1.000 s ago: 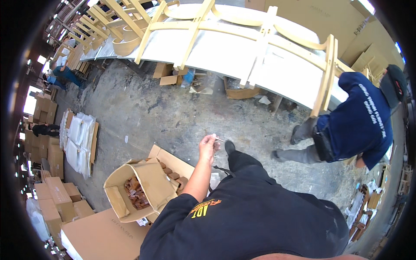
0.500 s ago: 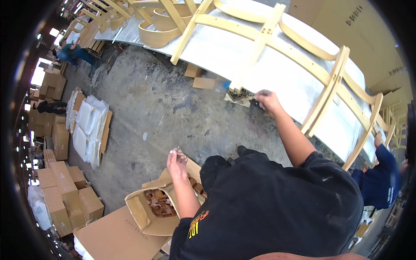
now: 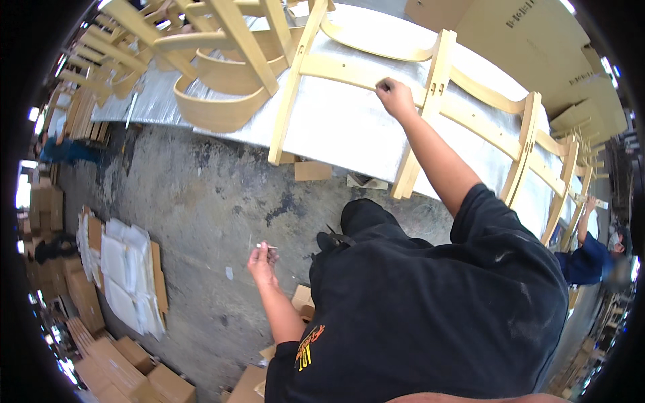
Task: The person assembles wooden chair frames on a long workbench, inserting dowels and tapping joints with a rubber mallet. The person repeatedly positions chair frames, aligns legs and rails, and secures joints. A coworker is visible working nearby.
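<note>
My right hand (image 3: 396, 99) is closed in a pinch above the cross rail (image 3: 346, 72) of a pale wooden chair frame. Whatever its fingers hold is too small to make out. Small holes show in that rail, and slots in the upright leg (image 3: 438, 84) to the right of the hand. Low on the left, over the concrete floor, my left hand (image 3: 263, 267) has its fingertips pinched together on a small pale piece (image 3: 268, 247), whose kind I cannot tell. The frames lie on a long table (image 3: 336, 127) covered in clear film.
Curved wooden frames (image 3: 225, 111) stand at the table's left end. Stacked white wrapped panels (image 3: 124, 269) and cardboard boxes (image 3: 127, 369) are on the left. A co-worker (image 3: 581, 258) in dark blue reaches to the table's right end. Large cardboard sheets (image 3: 537, 54) rise behind.
My right hand has risen from below the table's near edge to above the chair rail. My body has moved closer to the table, and the left hand has shifted slightly left.
</note>
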The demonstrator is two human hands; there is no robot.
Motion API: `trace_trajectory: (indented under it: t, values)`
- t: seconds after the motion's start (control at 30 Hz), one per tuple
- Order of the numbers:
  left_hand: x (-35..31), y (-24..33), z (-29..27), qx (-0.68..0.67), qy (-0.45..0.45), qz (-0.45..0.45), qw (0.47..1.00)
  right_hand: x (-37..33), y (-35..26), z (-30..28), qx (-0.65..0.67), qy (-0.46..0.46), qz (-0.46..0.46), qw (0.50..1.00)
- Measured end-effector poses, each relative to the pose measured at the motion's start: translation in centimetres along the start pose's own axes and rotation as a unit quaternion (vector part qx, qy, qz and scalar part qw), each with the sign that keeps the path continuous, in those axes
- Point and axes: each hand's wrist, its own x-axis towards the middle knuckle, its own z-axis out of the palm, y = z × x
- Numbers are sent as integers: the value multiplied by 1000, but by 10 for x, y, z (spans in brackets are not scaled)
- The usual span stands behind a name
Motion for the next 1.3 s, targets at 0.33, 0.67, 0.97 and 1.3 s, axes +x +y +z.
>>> trace_trajectory:
  t: [0.33,0.67,0.97,1.3]
  values:
    - [119,111,121,54,11,77,996,178,14,94,-106,-206,9,973]
    - [181,119,209,114,-105,35,987,191,15,92,-171,-286,-140,932]
    - [268,203,435,216,-275,262,899,202,-13,84,-268,-338,52,901]
    - [320,198,511,349,-185,392,831,128,48,86,-31,-53,205,977]
